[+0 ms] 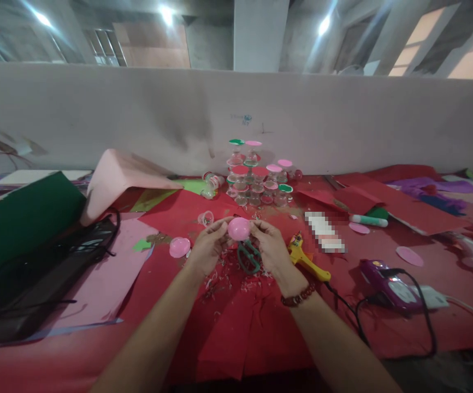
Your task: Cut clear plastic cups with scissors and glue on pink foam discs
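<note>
Between my two hands, over the middle of the red table, is a glossy pink round piece (239, 229), which looks like a pink disc with a clear plastic cover. My left hand (211, 243) pinches its left edge. The fingers of my right hand (268, 244) grip the opposite edge. Right below lie green-handled scissors (248, 257), partly hidden by the pink piece and my right hand, among thin paper scraps. A similar pink round piece (179, 247) rests left of my left hand. A yellow glue gun (309, 261) lies just right of my right hand.
Clear plastic cups with coloured discs (256, 185) are stacked by the white wall. Green (23, 234) and pink sheets lie left, near a black bag (56, 273). At right are a marker (368, 220), pink discs, a purple power box (392, 286) and looping cables.
</note>
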Available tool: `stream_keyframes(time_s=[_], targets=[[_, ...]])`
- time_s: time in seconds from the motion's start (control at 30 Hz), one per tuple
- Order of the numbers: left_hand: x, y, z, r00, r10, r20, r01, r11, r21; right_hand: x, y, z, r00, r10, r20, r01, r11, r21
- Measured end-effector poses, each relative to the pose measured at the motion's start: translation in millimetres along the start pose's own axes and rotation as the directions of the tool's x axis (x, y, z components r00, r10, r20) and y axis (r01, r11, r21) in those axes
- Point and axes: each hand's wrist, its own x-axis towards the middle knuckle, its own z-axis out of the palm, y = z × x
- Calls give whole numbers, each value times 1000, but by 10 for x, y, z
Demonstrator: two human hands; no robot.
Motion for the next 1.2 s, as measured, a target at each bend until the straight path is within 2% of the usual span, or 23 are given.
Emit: stream_keyframes(time_s=[0.1, 0.23, 0.3, 0.37, 0.43, 0.47, 0.53, 0.63, 0.7, 0.77, 0.83, 1.0, 1.13, 1.2], targets=[[21, -10, -31, 997, -4, -72, 7, 999, 37, 18, 6, -16, 993, 120, 16, -121, 990, 75], [48, -41, -75, 979, 159, -128, -128, 967, 222, 10, -7, -16, 983, 178, 44, -181, 981, 69], [50, -43, -89, 955, 267, -127, -203, 906, 372, -26, -34, 13, 975, 187, 118, -193, 980, 43], [40, -32, -91, 928, 358, -98, -253, 804, 539, -72, -62, 55, 962, 186, 200, -188, 982, -7], [22, -18, -80, 906, 419, -66, -277, 701, 657, -107, -79, 94, 964, 149, 220, -142, 989, -46], [14, -14, -71, 902, 428, -61, -280, 685, 672, -117, -81, 107, 970, 125, 209, -117, 992, -50], [4, -17, -49, 917, 389, -82, -269, 758, 594, -117, -78, 116, 978, 97, 183, -95, 995, -23], [0, -40, -8, 969, 218, -115, -172, 932, 319, -91, -70, 96, 976, 111, 187, -127, 989, 73], [-4, -54, 19, 986, 132, -100, -110, 974, 198, -72, -69, 74, 974, 115, 194, -143, 980, 140], [-10, -60, 34, 990, 107, -88, -93, 984, 150, -59, -69, 57, 975, 123, 183, -159, 968, 192], [-12, -60, 31, 987, 130, -89, -115, 980, 163, -54, -67, 48, 975, 147, 164, -181, 959, 219], [13, -47, -31, 945, 299, -135, -237, 907, 348, -66, -62, 59, 964, 212, 157, -243, 946, 213], [44, -65, -64, 942, 285, -175, -232, 934, 271, -84, -76, 75, 965, 224, 140, -252, 938, 237], [59, -84, -81, 936, 299, -188, -234, 924, 304, -88, -84, 75, 962, 240, 128, -265, 932, 247]])
